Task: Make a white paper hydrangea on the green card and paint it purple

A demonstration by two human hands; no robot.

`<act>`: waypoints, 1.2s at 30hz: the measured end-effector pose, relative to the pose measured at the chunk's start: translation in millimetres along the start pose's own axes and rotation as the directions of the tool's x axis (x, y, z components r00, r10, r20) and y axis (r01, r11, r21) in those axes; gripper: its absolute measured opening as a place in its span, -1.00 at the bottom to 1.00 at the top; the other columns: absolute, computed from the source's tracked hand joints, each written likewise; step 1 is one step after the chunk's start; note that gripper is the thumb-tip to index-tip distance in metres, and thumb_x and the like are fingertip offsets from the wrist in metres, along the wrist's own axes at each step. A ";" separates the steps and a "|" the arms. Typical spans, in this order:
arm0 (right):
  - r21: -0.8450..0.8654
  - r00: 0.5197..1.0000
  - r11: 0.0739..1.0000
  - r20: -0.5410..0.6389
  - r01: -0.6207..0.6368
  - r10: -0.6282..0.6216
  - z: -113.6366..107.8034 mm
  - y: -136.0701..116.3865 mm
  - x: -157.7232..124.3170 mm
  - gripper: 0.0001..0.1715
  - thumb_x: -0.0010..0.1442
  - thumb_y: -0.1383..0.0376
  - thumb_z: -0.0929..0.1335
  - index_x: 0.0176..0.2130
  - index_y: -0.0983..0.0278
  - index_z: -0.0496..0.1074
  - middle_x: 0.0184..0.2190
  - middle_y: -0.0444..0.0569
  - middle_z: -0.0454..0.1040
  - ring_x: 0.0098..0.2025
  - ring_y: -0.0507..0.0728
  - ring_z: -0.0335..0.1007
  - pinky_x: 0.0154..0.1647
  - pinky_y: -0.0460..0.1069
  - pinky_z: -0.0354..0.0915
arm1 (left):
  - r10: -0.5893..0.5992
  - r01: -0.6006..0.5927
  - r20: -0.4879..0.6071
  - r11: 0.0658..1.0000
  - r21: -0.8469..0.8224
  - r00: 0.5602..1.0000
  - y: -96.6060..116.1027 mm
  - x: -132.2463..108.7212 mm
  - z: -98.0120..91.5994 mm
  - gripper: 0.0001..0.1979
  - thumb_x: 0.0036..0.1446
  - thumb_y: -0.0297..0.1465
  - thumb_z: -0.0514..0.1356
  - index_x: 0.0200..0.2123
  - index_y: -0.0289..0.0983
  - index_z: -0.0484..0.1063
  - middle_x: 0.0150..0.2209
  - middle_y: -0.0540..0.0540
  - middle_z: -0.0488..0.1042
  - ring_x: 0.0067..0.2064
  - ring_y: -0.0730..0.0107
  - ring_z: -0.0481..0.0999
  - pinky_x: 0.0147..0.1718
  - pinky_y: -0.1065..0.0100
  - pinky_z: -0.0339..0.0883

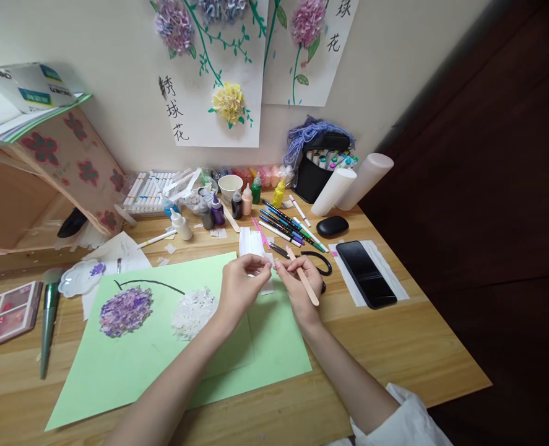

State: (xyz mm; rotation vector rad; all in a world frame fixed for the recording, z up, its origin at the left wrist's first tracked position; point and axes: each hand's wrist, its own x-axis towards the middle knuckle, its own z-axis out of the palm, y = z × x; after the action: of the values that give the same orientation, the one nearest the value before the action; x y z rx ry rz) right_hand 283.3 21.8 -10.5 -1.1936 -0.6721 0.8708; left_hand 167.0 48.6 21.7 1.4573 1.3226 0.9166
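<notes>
My left hand (242,282) is closed in a pinch over the right part of the green paper (153,378); whatever its fingertips hold is too small to make out. Facing it, with fingertips almost meeting, my right hand (301,294) grips a wooden craft stick (308,286) that slants across its fingers. On the paper sit a purple ruffled flower (125,311) and a white one (191,314), which my left wrist partly overlaps. A drawn black line joins them. Just beyond my hands lie white paper strips (250,240) and black-handled scissors (326,265), partly hidden by my right hand.
Paint bottles (217,212), a paper cup (230,186) and several pens (288,224) stand or lie behind my hands. A black mouse (332,226) and a phone (366,272) are on the right. At left are a brush (49,316) and a palette (77,279).
</notes>
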 end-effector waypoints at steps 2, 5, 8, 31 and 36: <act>-0.025 1.000 0.999 0.004 0.022 -0.022 -0.5 1.9 -0.9 -0.63 -0.10 0.27 0.52 -0.53 0.21 0.24 -0.51 -0.07 0.60 -0.41 0.14 0.59 -0.29 0.01 0.46 | 0.000 0.000 0.010 1.000 0.003 1.000 0.5 -0.6 0.5 -0.81 -0.03 -0.29 0.24 -0.43 -0.30 0.55 -0.43 -0.09 0.60 -0.41 0.38 0.54 -0.37 0.40 0.41; -0.061 0.998 0.997 0.014 0.057 -0.056 -1.4 5.0 -2.8 -0.64 -0.07 0.27 0.51 -0.53 0.21 0.24 -0.51 -0.08 0.59 -0.38 0.16 0.58 -0.25 0.04 0.45 | 0.008 -0.008 0.014 1.000 0.010 1.000 1.3 -1.4 0.8 -0.81 -0.03 -0.29 0.24 -0.43 -0.29 0.55 -0.43 -0.09 0.61 -0.41 0.37 0.55 -0.38 0.41 0.41; -0.099 0.997 0.992 0.024 0.071 -0.069 -1.8 6.4 -4.7 -0.62 -0.06 0.27 0.51 -0.53 0.20 0.23 -0.49 -0.06 0.60 -0.37 0.17 0.58 -0.26 0.04 0.45 | 0.020 -0.020 0.010 1.000 0.015 1.000 1.5 -0.8 0.3 -0.82 -0.03 -0.31 0.23 -0.44 -0.30 0.55 -0.44 -0.10 0.60 -0.42 0.37 0.54 -0.39 0.41 0.41; -0.077 0.998 0.997 0.053 0.027 -0.022 -2.2 5.6 -4.1 -0.60 -0.03 0.23 0.51 -0.52 0.20 0.21 -0.47 -0.05 0.61 -0.37 0.17 0.58 -0.26 0.05 0.46 | 0.001 -0.001 0.027 1.000 -0.004 1.000 0.2 2.0 -0.7 -0.81 -0.05 -0.27 0.25 -0.44 -0.29 0.55 -0.44 -0.11 0.60 -0.43 0.33 0.56 -0.39 0.36 0.43; -0.149 0.994 0.986 0.093 0.074 -0.061 -4.0 4.9 -6.5 -0.64 -0.01 0.27 0.50 -0.51 0.20 0.23 -0.41 -0.02 0.63 -0.28 0.19 0.59 -0.17 0.07 0.44 | -0.006 0.006 0.025 1.000 0.010 1.000 -1.0 2.3 -1.5 -0.82 -0.05 -0.30 0.24 -0.45 -0.30 0.54 -0.44 -0.11 0.60 -0.42 0.33 0.55 -0.38 0.36 0.43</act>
State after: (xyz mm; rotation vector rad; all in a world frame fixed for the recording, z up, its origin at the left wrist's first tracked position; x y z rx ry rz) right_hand 282.2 14.9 -16.2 -1.2660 -0.8583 0.8301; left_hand 165.6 51.0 21.1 1.4672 1.3142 0.8868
